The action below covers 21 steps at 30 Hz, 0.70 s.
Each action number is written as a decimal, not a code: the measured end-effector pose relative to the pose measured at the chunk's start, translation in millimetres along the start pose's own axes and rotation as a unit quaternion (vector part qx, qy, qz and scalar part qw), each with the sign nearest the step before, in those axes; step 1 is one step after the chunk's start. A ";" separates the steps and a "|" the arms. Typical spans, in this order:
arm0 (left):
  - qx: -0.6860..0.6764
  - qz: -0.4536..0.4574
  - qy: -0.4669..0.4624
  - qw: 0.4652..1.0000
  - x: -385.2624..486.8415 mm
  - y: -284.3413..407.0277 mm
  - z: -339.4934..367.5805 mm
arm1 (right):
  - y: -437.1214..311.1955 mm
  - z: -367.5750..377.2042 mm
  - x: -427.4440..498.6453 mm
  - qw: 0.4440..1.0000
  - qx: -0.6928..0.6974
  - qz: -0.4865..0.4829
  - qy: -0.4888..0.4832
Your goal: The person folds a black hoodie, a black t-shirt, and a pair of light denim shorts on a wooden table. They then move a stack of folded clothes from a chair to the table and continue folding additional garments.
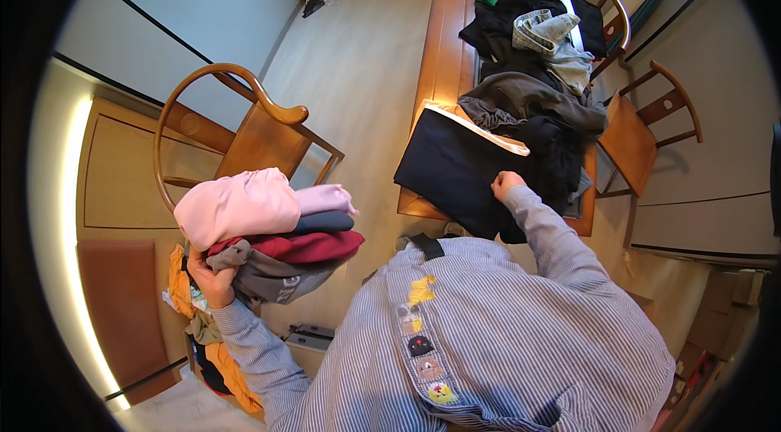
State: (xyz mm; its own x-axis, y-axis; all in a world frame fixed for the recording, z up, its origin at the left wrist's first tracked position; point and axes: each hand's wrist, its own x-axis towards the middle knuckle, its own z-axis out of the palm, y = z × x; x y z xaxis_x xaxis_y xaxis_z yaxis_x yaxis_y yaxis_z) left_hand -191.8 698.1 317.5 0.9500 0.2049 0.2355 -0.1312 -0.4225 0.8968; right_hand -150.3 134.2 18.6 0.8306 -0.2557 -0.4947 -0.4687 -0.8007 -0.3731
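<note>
My left hand [213,276] holds a stack of folded clothes away from the table, gripping it from beneath at the near left side. A pale pink garment [241,203] tops the stack, beside a lilac roll [326,198]. Under these are a blue-grey piece [323,222], a crimson one [311,246] and a grey one [274,279] bearing lettering. My right hand [507,183] is closed at the right edge of a folded black garment [454,160]. That garment lies on the near end of the wooden table [434,60], partly hanging over its edge. A peach-and-white cloth [482,130] shows along its far side.
Dark clothes [518,14] and light grey jeans [546,35] are heaped farther along the table. A round-backed wooden chair [268,139] stands at left, another chair [637,136] at right. Below my left arm, clothes including an orange piece [232,374] fill a container.
</note>
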 end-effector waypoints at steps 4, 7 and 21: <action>-0.059 -0.023 -0.015 0.998 -4.6 -12.8 6.9 | -8.9 -39.5 -5.9 0.951 0.223 -0.177 0.119; -0.049 -0.020 -0.049 0.997 -6.4 -21.3 23.5 | -43.4 -107.5 -21.2 0.811 0.569 -0.135 -0.021; -0.071 0.056 -0.303 0.949 -14.4 59.0 119.7 | -266.7 -203.6 -122.5 0.664 0.569 -0.475 -0.101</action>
State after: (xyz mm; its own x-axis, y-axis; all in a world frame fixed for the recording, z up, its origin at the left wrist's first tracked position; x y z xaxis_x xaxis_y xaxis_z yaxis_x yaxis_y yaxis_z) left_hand -179.4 564.5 322.2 0.9110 -0.3969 0.1122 -0.2362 -0.2791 0.9308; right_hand -65.8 268.8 338.5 0.9105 0.2416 0.3355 0.2184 0.4078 -0.8866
